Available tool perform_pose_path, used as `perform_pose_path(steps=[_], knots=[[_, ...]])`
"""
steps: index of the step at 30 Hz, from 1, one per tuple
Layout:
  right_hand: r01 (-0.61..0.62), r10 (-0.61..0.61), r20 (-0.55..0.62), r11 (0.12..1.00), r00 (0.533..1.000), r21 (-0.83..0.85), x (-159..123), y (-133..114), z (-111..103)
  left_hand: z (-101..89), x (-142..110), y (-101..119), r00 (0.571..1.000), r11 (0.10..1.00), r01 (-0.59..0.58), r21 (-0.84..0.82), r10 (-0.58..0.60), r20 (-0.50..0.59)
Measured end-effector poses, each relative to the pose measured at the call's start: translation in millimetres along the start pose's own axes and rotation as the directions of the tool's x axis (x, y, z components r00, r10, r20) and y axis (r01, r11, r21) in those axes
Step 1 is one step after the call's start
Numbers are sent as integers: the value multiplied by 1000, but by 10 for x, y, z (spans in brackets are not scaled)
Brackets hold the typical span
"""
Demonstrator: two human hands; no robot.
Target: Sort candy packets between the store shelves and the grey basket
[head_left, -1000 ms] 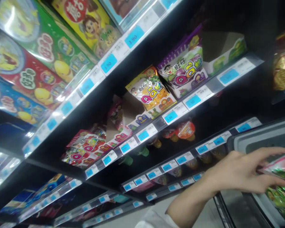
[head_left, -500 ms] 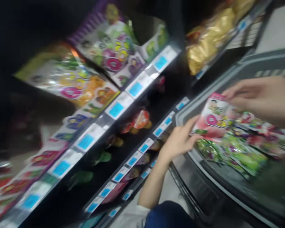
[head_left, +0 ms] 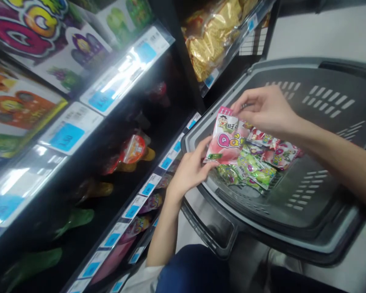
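A pink and white gummy candy bag (head_left: pixel 225 140) is held over the left side of a grey shopping basket (head_left: pixel 315 150). My left hand (head_left: pixel 192 169) pinches its lower left edge between thumb and fingers. At the upper right corner, the fingers of my right hand (head_left: pixel 266 108) are closed on the same bag. Below and to the right of it, green candy bags (head_left: pixel 258 166) and pink candy bags (head_left: pixel 282 154) lie in the basket. Part of that pile is hidden behind the held bag and my right hand.
To the left runs a dark store shelf with blue price tags (head_left: pixel 67 134) along its edges. Large candy bags (head_left: pixel 36 30) stand on its upper level. Gold foil packages (head_left: pixel 215 38) fill a shelf beyond. My knee (head_left: pixel 195 268) is below the basket.
The view has swung so that the basket, both hands and the bag appear further left, with more of the basket showing. Both hands still hold the bag.
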State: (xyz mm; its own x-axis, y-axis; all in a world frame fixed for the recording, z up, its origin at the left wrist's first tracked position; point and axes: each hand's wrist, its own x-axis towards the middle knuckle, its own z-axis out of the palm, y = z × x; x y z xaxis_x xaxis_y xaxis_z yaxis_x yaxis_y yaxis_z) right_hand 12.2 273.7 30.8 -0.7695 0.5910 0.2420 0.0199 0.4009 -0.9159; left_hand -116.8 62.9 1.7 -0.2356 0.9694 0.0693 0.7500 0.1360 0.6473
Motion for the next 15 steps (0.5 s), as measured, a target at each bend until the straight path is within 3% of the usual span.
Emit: perform_pose_path(steps=[5, 9, 12, 15], knots=[[14, -17, 25, 992, 1000, 129, 3, 16, 10, 24, 1, -41, 999, 998, -30, -47, 28, -35], [-48, 42, 55, 993, 998, 108, 16, -9, -10, 36, -4, -25, 997, 993, -26, -113, 18, -75], [-128, 126, 33, 989, 991, 74, 58, 40, -28, 41, 0, -5, 979, 970, 19, -241, -68, -194], [-167, 172, -17, 975, 985, 147, 96, 135, -26, 39, 13, -8, 914, 893, 35, -449, -209, -346]])
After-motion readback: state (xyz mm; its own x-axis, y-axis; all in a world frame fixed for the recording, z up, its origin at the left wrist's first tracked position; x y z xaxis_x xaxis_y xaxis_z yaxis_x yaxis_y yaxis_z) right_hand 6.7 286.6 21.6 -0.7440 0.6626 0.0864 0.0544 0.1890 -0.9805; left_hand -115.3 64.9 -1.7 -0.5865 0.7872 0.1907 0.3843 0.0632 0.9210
